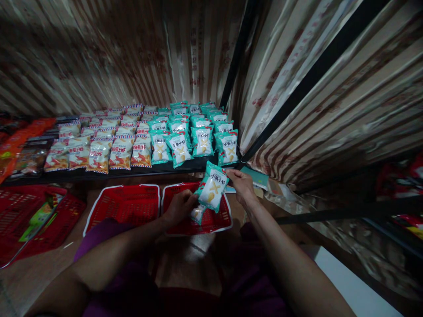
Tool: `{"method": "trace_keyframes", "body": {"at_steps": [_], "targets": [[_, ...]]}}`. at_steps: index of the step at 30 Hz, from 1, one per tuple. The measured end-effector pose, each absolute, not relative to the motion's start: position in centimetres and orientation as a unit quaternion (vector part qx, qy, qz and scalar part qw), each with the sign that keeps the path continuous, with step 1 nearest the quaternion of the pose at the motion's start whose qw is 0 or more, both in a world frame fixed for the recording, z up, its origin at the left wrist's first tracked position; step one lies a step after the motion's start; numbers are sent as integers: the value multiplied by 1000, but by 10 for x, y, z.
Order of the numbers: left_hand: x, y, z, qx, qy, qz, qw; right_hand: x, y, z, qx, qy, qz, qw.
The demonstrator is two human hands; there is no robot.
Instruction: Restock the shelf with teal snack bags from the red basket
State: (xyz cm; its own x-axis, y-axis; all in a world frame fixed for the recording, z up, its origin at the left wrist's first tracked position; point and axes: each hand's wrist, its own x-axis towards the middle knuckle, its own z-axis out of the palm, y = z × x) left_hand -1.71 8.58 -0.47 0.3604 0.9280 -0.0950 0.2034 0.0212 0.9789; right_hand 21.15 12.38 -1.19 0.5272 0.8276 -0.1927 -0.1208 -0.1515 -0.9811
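A teal and white snack bag hangs tilted over the right-hand red basket, between my two hands. My right hand is closed in a pinch on its upper right corner. At its lower left edge, my left hand has its fingers closed on the bag. Partly hidden below is a second teal snack bag; whether it lies in the basket or is held too, I cannot tell. Several matching teal bags stand in rows on the dark shelf just beyond.
Left along the shelf are rows of white and red snack bags, then orange packages. Another red basket stands beside the first, and a third basket at far left holds green packages. A black frame bar slants up at right.
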Motion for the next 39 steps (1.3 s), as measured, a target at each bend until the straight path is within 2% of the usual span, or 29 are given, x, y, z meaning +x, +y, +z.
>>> {"method": "trace_keyframes", "body": {"at_steps": [5,9,14,21,30,39], "targets": [[-13,71,-9,608,428,333,580,207,123,-10,-645,-304,390,583],[-12,70,-10,590,399,394,581,204,122,-11,-635,-316,398,582],[-11,76,-8,543,374,402,635,199,119,-7,-618,-329,394,596],[-14,90,-12,532,365,447,620,188,111,5,-552,-330,443,625],[-5,105,1,443,385,487,647,178,105,3,-536,-360,510,569],[-4,106,-2,550,443,503,499,169,96,7,-539,-486,409,553]]}}
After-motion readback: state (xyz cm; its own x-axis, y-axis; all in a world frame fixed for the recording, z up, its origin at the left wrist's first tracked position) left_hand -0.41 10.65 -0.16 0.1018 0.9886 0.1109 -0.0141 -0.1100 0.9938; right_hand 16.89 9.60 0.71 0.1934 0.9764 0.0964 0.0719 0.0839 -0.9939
